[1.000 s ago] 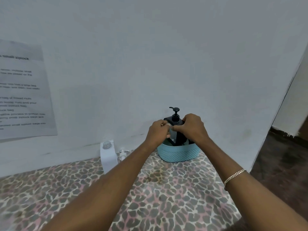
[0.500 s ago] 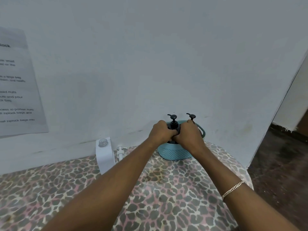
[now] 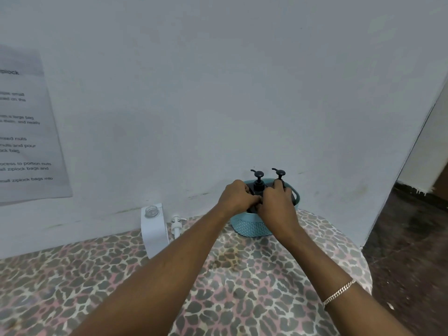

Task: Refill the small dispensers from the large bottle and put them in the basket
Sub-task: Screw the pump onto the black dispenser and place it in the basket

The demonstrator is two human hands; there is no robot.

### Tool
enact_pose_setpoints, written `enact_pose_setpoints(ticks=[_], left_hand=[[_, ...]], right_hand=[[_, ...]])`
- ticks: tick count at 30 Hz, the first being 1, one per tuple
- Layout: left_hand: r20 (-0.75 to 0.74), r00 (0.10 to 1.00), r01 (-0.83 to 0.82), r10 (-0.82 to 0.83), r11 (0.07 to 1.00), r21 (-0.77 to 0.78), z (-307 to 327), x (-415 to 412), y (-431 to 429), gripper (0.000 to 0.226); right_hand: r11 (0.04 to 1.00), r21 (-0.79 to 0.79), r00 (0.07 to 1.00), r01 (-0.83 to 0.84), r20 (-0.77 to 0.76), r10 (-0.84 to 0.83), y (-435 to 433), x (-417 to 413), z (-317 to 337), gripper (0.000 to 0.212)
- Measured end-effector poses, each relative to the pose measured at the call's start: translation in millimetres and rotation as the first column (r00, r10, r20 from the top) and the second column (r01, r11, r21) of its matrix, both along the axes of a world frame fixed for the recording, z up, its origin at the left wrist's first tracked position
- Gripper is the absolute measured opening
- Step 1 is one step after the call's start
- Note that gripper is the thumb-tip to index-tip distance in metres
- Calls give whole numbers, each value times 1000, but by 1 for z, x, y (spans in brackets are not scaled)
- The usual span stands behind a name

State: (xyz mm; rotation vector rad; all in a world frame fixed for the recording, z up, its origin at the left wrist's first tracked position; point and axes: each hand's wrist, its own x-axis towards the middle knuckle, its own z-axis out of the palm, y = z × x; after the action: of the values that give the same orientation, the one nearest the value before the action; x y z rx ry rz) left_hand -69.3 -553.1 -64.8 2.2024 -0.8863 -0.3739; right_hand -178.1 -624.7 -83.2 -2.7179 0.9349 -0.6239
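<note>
A teal basket (image 3: pixel 249 226) stands on the leopard-print table by the wall. Two black pump dispensers are inside it; the pump head of the left dispenser (image 3: pixel 258 179) and that of the right dispenser (image 3: pixel 280 174) rise above my hands. My left hand (image 3: pixel 236 196) and my right hand (image 3: pixel 277 202) are both down in the basket, curled around the dispenser bodies, which are mostly hidden. The large white bottle (image 3: pixel 154 229) stands uncapped to the left, with its white pump (image 3: pixel 176 226) beside it.
The wall runs right behind the basket and the bottle. A printed paper sheet (image 3: pixel 24 132) hangs on the wall at left. The table (image 3: pixel 242 287) ends at right, where a dark floor (image 3: pixel 412 238) and a wall corner show.
A second black dispenser went down into the basket beside the first. Both hands followed it lower into the basket, and the view shifted slightly to the right.
</note>
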Motion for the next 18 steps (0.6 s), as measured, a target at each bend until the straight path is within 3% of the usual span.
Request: enact_pose_setpoints(ticks=[14, 18], left_hand=[[144, 982, 97, -125, 978, 185, 11, -20, 3, 43], [90, 988, 117, -128, 986, 116, 12, -25, 10, 41]], right_hand=[[993, -92, 990, 79, -109, -89, 7, -4, -4, 27], [991, -85, 989, 104, -100, -112, 11, -4, -7, 34]])
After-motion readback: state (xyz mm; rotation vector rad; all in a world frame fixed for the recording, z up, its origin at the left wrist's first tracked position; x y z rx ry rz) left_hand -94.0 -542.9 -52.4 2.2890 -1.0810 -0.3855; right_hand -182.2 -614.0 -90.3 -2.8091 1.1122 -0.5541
